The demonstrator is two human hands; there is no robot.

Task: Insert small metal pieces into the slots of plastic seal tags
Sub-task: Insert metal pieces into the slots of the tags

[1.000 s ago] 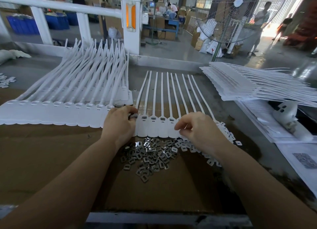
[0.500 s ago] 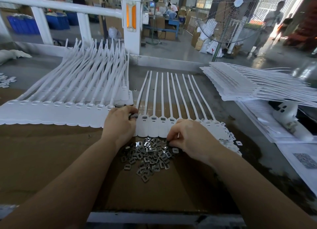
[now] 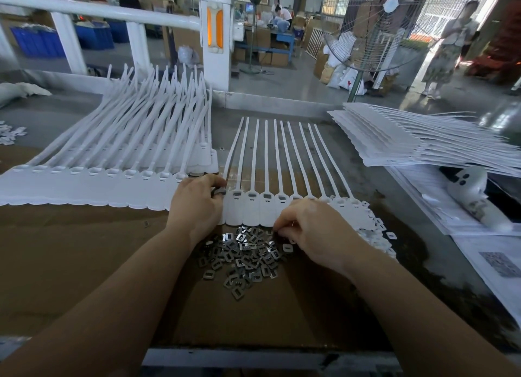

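A strip of joined white plastic seal tags lies flat on the brown cardboard, its long tails pointing away from me. Dark metal inserts show in several of its slots. A heap of small metal pieces lies just in front of the strip. My left hand holds the strip's left end, fingers curled at the leftmost tag head. My right hand is curled over the right side of the heap, fingertips down among the metal pieces; whether it pinches one is hidden.
A long row of white tags fans out to the left. A stack of tag strips sits at the right, above papers and a white tool. Small white plastic bits lie beside my right hand. A railing bounds the far edge.
My right hand has come down from the tag heads to the heap of metal pieces and moved left. My left hand has stayed on the strip's left end.
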